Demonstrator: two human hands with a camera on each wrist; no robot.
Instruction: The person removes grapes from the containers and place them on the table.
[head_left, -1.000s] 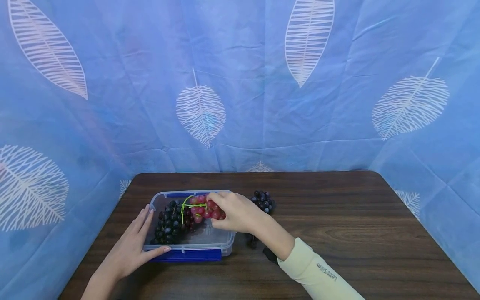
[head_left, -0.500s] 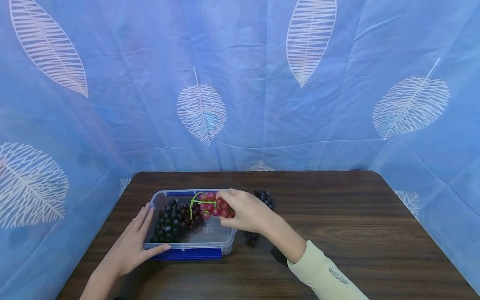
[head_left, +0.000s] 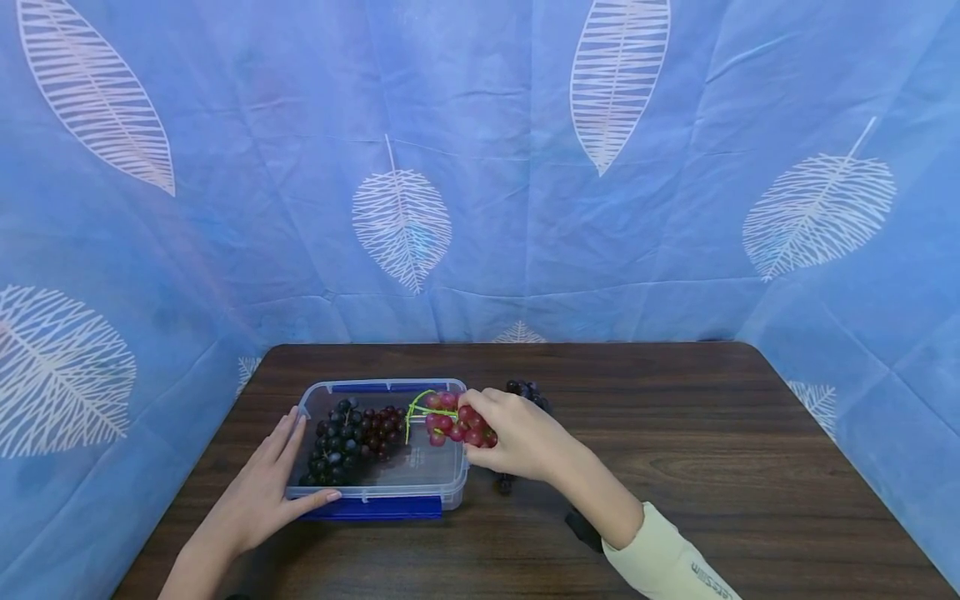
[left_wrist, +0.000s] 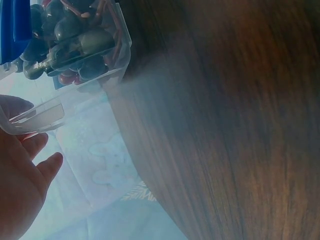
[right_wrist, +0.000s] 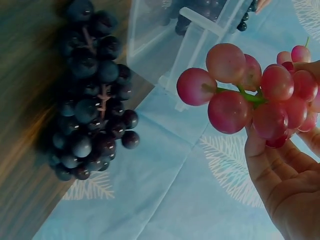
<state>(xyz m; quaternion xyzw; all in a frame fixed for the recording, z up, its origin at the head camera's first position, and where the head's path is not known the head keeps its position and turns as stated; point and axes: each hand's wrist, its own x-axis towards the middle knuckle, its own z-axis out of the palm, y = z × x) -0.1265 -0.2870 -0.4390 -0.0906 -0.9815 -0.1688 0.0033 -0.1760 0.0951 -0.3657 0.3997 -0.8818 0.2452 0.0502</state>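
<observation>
In the head view, my right hand (head_left: 517, 437) holds a bunch of red grapes (head_left: 444, 423) by its right end, above the right wall of a clear plastic food container (head_left: 405, 492) with blue clips. A bright green stem juts from the bunch's left end. The right wrist view shows the red grapes (right_wrist: 270, 112) up close, with fingers beneath them. My left hand (head_left: 251, 492) rests at the container's left side, fingers straight along it and thumb on the front rim. Inside lie a bunch of black grapes (head_left: 336, 450) and a smaller dark red bunch (head_left: 384, 429).
To the right of the container, a bunch of black grapes (head_left: 528, 392) lies on the brown wooden table (head_left: 712, 467), partly hidden behind my right hand. It shows whole as black grapes (right_wrist: 92, 115) in the right wrist view. A blue leaf-patterned cloth (head_left: 480, 208) hangs behind and beside the table.
My right hand has moved rightward with the red grapes, from over the container's middle to its right edge. The dark red bunch inside shows more fully. My left hand has stayed put.
</observation>
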